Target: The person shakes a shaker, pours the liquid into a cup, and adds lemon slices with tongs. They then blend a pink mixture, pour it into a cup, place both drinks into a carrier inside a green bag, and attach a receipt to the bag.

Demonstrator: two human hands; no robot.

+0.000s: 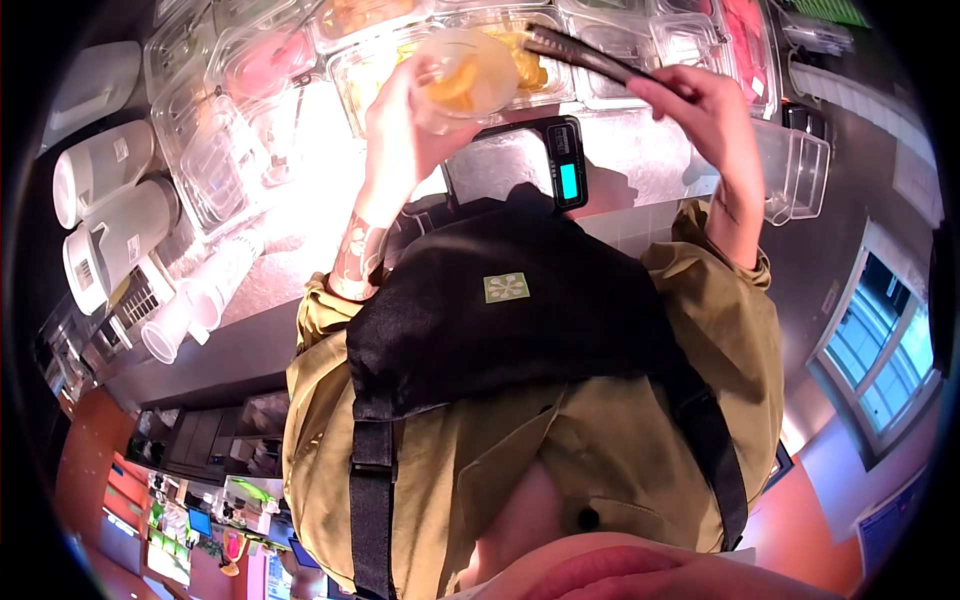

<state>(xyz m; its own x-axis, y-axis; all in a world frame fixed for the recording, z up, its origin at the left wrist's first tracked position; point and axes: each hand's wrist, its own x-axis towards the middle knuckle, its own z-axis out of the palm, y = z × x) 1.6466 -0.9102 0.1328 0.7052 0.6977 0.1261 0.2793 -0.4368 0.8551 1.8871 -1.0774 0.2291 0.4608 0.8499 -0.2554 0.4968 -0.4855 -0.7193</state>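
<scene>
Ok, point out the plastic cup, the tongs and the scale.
plastic cup [470, 80], head view, on its clear side wall.
tongs [585, 58], head view, midway along the dark arms.
scale [568, 180], head view, on its lit blue display.

Left hand [398, 112] holds a cup [472, 72]; right hand [697, 100] holds tongs [577, 53].

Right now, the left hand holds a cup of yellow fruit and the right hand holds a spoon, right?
Not quite: the head view shows the right hand holding dark tongs, not a spoon. The left hand does hold the clear cup of yellow fruit.
</scene>
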